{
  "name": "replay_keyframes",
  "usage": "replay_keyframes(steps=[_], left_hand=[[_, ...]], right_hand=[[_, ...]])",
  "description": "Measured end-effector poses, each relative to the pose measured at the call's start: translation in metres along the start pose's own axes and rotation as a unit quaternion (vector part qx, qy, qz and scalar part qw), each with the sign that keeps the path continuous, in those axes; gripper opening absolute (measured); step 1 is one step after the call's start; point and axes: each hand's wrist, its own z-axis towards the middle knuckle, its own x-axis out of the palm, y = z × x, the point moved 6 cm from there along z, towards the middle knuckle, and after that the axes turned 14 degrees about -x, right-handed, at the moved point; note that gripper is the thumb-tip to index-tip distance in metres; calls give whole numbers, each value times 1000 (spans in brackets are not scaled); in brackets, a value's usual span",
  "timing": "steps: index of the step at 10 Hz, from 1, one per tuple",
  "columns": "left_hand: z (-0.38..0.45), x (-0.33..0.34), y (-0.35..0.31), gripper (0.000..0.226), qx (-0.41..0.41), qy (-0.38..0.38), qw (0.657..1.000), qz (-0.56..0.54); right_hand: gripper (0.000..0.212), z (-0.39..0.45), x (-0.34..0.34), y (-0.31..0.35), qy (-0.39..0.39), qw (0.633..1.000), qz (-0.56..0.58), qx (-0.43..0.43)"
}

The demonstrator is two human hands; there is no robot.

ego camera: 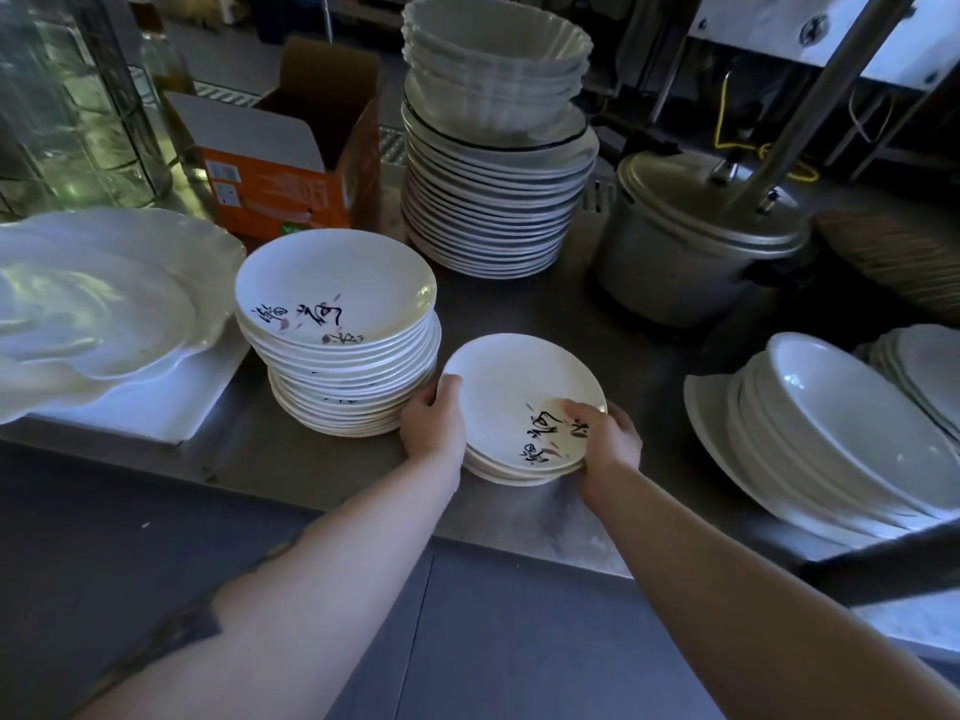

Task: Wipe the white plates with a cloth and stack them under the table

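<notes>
So I've got both hands on a small stack of white plates on the steel table: left hand curled round its left rim, right hand gripping the near-right rim, thumb on the black lettering. A taller plate stack sits just left.

Back left: you have a glass jar beside an open orange cardboard box.
Back right: a lidded metal pot on the steel table.
Behind it: a yellow cable.
</notes>
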Motion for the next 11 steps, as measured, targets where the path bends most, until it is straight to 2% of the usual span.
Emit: replay_keyframes(steps=[1, 2, 3, 4, 7, 9, 10, 11], left_hand=[[-1, -2, 10, 28, 55, 104, 990, 79], [-4, -16, 24, 66, 127, 144, 976, 102], [-15, -22, 33, 87, 152, 208, 960, 108], [-20, -23, 32, 90, 157, 222, 957, 95], [-5, -16, 22, 94, 180, 158, 958, 156], [-11, -17, 13, 93, 224, 122, 941, 225], [-18, -18, 7, 91, 256, 104, 914, 297], [-39, -25, 2, 83, 250, 71, 858, 443]], right_hand=[[64, -21, -3, -4, 49, 996, -27, -62], [81, -45, -11, -8, 102, 988, -46, -105], [104, -56, -14, -12, 157, 980, -40, -116], [112, -56, -15, -11, 171, 977, -42, -120], [106, -39, -5, -11, 149, 981, -40, -114], [106, -37, -7, -2, 161, 971, -118, -129], [104, -43, -10, 6, 157, 943, -245, -164], [85, -68, -12, 24, 180, 862, -437, -186]])
